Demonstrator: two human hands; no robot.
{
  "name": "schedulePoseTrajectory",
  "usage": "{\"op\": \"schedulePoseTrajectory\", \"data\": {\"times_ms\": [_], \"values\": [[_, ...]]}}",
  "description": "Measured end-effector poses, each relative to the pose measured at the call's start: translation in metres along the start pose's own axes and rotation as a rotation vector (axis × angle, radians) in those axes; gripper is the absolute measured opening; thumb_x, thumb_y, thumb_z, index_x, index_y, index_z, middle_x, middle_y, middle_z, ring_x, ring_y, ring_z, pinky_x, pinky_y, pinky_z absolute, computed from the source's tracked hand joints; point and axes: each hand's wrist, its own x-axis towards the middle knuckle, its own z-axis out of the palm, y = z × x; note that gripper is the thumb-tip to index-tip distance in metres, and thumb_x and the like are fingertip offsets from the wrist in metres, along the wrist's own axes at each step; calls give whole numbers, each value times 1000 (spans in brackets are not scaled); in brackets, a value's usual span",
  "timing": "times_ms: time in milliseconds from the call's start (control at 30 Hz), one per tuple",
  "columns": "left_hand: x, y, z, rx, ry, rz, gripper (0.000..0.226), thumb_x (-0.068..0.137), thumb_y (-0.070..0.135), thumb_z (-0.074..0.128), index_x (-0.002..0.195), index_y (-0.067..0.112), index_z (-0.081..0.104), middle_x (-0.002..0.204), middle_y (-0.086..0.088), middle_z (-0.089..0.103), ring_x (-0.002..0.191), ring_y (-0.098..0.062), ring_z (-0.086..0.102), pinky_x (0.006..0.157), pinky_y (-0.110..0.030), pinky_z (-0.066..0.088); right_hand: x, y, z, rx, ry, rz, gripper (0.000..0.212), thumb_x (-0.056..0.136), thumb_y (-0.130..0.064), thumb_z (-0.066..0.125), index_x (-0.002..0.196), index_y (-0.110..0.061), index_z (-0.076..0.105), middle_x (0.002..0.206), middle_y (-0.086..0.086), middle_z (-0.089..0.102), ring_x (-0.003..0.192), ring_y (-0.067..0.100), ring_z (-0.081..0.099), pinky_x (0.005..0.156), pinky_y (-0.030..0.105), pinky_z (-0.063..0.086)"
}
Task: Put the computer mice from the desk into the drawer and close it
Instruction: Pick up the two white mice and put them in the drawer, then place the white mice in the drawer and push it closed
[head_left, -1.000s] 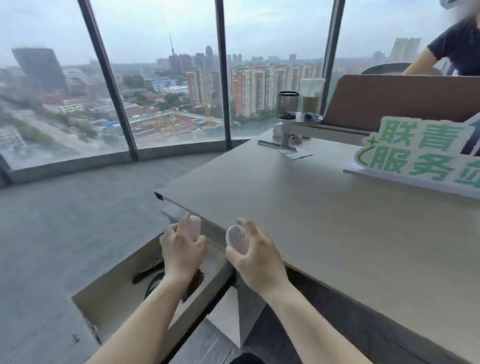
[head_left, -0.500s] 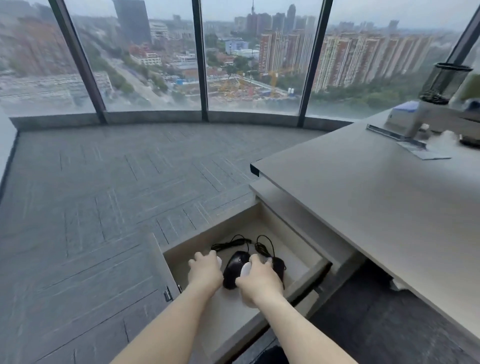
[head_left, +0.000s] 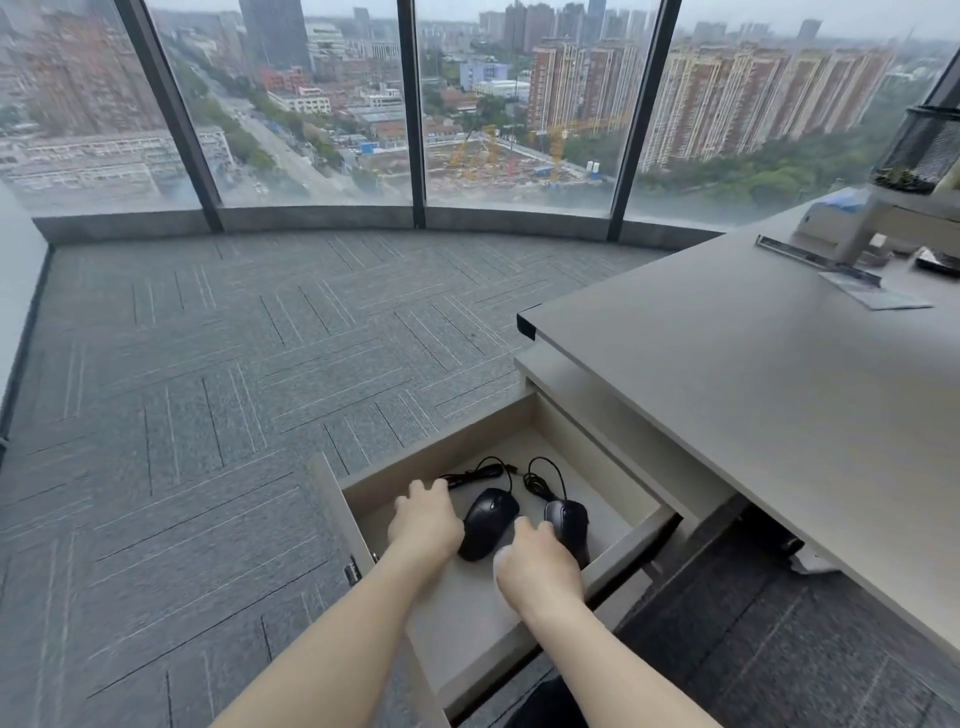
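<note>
The drawer (head_left: 635, 538) under the desk (head_left: 753, 395) stands pulled out. Two black wired mice lie inside it, one (head_left: 488, 522) in the middle and one (head_left: 569, 522) to its right, cables coiled behind them. Both my hands are down in the drawer. My left hand (head_left: 426, 525) is curled palm-down left of the black mice, and the white mouse under it is hidden. My right hand (head_left: 537, 566) is closed over a white mouse (head_left: 502, 558), of which only a sliver shows at the hand's left edge, between and in front of the black mice.
The drawer's left wall (head_left: 332, 499) juts over the grey carpet (head_left: 208, 415). On the desk's far end stand a mesh cup (head_left: 924, 150), a raised shelf (head_left: 857, 228) and a paper slip (head_left: 878, 297). Floor-to-ceiling windows (head_left: 311, 104) curve behind.
My hands carried the two white mice from the desk edge down into the drawer. My view swung left and down. Since half a second ago the hands have sunk slightly lower.
</note>
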Motion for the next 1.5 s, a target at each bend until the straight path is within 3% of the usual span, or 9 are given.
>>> {"op": "schedulePoseTrajectory", "data": {"times_ms": [100,233,400,533,600,900,1100,1300,1500], "values": [[-19,-5,-15,-98,145,59,48,87,27,48,135,22,47,137,-7,47,125,-30,44,95,-40,42,-25,4,-14,78,69,-160,25,93,-17,39,107,-8,57,112,8,58,94,28,57,72,34,44],[-51,-24,-21,-285,372,180,37,86,21,52,122,19,61,127,-5,59,118,-24,52,97,-32,40,-67,6,-15,186,149,-272,20,92,-31,43,87,-19,58,94,2,64,81,21,61,65,33,48],[-98,-60,-19,-409,574,148,37,90,17,52,127,10,55,130,-7,51,120,-25,48,98,-31,38,-114,2,0,280,81,-329,30,88,-50,50,79,-22,55,86,-1,64,78,19,60,68,36,51],[-122,-83,-8,-623,396,-30,44,94,17,43,138,8,45,141,-14,46,131,-28,43,103,-36,34,-142,5,13,322,-12,-336,59,72,-78,54,99,-26,58,90,-11,65,83,10,61,70,30,49],[-128,-92,0,-655,290,-81,48,92,17,43,140,10,44,144,-14,47,130,-30,46,104,-41,37,-154,6,19,301,-20,-338,63,66,-79,58,103,-28,56,91,-13,64,86,9,62,73,29,48],[-135,-95,27,-918,47,-49,48,89,9,48,136,21,51,125,6,63,119,-22,58,103,-42,46,-166,7,39,239,92,-348,19,83,-42,60,95,-28,55,94,-11,67,84,11,63,74,33,52],[-117,-69,32,-968,-14,2,49,90,3,43,135,18,52,124,1,63,116,-24,59,90,-32,45,-148,25,34,266,128,-269,21,81,-41,60,98,-30,56,96,-10,67,86,14,63,70,32,52],[-96,-23,44,-968,-93,58,68,83,4,40,146,27,37,142,7,52,127,-23,52,109,-44,40,-123,56,14,337,189,-114,18,83,-42,59,97,-30,56,87,-12,66,78,15,61,61,31,46],[-66,24,59,-1026,-171,68,74,80,8,42,149,30,29,150,11,41,128,-21,50,110,-45,40,-98,90,-5,461,249,51,22,87,-49,59,93,-29,52,81,-12,64,72,12,58,55,31,45]]}}
